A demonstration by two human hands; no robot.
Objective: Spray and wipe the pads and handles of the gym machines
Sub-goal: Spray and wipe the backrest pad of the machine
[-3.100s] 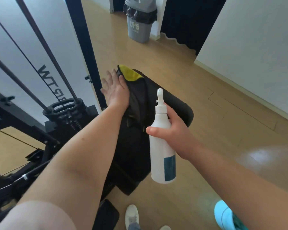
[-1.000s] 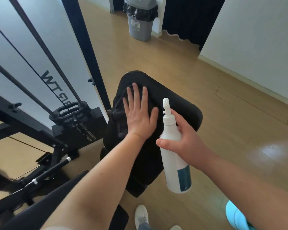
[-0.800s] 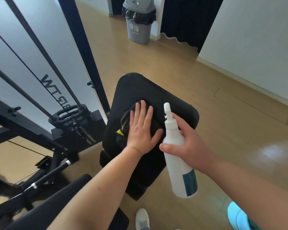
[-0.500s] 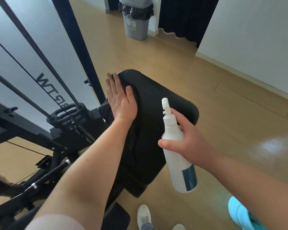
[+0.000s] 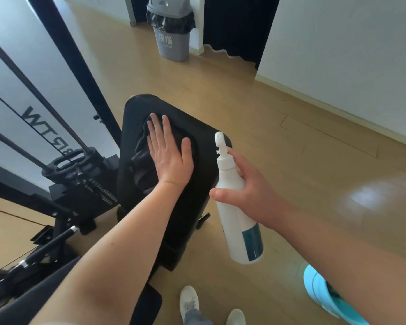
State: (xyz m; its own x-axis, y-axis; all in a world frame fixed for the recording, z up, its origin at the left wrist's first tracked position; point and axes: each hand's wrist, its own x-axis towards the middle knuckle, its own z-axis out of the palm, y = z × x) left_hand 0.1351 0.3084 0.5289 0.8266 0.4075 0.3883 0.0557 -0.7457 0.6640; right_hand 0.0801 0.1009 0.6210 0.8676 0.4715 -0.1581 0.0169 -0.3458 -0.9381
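Left hand (image 5: 168,158) flat, fingers spread, pressing what looks like a dark cloth (image 5: 142,158) onto black pad (image 5: 197,184); right hand (image 5: 251,193) clamped round white spray bottle (image 5: 234,221).

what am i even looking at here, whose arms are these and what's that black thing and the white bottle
This is one picture from a wide-angle camera worn on a person's head, looking forward and down, so the two bare arms are that person's own.

The black thing is the seat pad of a gym machine. To its left stands the machine's black frame with cables and a weight stack.

The left hand lies flat, fingers spread, pressing a dark cloth onto the pad to wipe it. The right hand grips a white spray bottle beside the pad, nozzle up.

On the wooden floor behind stands a grey bin with a black liner. At the bottom edge you can see the person's white shoes.
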